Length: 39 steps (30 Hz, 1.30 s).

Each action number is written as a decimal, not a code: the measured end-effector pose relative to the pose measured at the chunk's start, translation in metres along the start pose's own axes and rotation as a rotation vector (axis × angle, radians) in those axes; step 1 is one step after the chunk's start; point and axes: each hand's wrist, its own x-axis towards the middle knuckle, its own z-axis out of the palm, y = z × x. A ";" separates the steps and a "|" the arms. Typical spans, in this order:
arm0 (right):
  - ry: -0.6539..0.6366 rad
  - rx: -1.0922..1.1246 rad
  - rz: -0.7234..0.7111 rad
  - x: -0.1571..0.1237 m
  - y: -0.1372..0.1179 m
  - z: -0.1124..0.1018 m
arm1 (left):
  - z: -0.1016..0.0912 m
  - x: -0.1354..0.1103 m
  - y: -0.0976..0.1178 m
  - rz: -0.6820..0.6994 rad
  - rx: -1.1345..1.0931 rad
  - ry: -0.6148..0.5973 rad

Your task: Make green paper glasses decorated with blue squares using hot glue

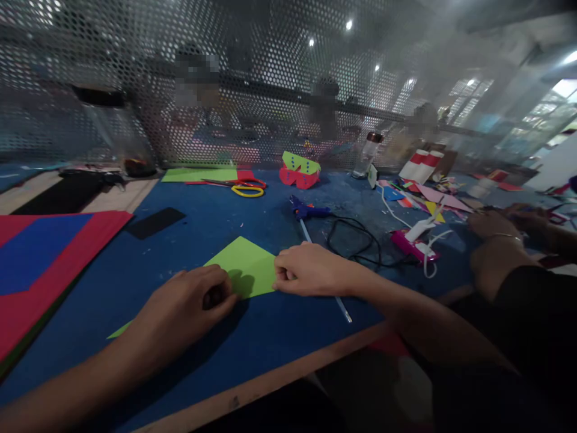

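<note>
A light green sheet of paper [247, 258] lies on the blue tabletop between my hands, one corner pointing away from me. My left hand [193, 297] rests over its left part with curled fingers, thumb against index finger, closed at the paper's near edge. A green tip shows beyond my left wrist. At the right corner, my right hand [315, 269] is closed with its fingertips on the paper. A blue glue gun [309, 208] lies just beyond it, a clear glue stick [324, 264] sloping from it under my right forearm.
Scissors [247, 187] and a green-and-pink paper mask [300, 170] lie at the back by a perforated metal screen. Red and blue paper [54, 252] covers the left. A black cable [356, 240] leads to a pink power strip [415, 245]. Another person's hands [496, 231] are at far right.
</note>
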 end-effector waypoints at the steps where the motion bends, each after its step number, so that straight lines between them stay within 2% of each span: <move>1: 0.001 -0.002 0.003 0.000 0.000 0.000 | 0.000 0.000 -0.001 0.009 0.001 0.001; 7: -0.015 -0.008 0.001 0.001 0.008 0.004 | -0.001 0.002 0.004 -0.005 0.009 0.006; 11: -0.026 0.065 -0.012 -0.002 0.014 0.003 | -0.003 0.003 0.006 -0.004 0.000 -0.010; 16: 0.023 0.124 -0.009 -0.008 0.012 0.004 | -0.002 0.004 0.005 -0.013 -0.001 -0.007; 21: 0.070 0.116 -0.015 -0.007 0.010 0.009 | -0.003 0.004 0.008 -0.025 -0.003 -0.001; 31: 0.067 0.133 -0.033 -0.007 0.014 0.009 | -0.004 0.004 0.007 -0.025 -0.010 0.000; 39: 0.072 0.093 0.019 -0.013 0.020 0.009 | -0.004 0.002 0.007 0.009 -0.012 0.019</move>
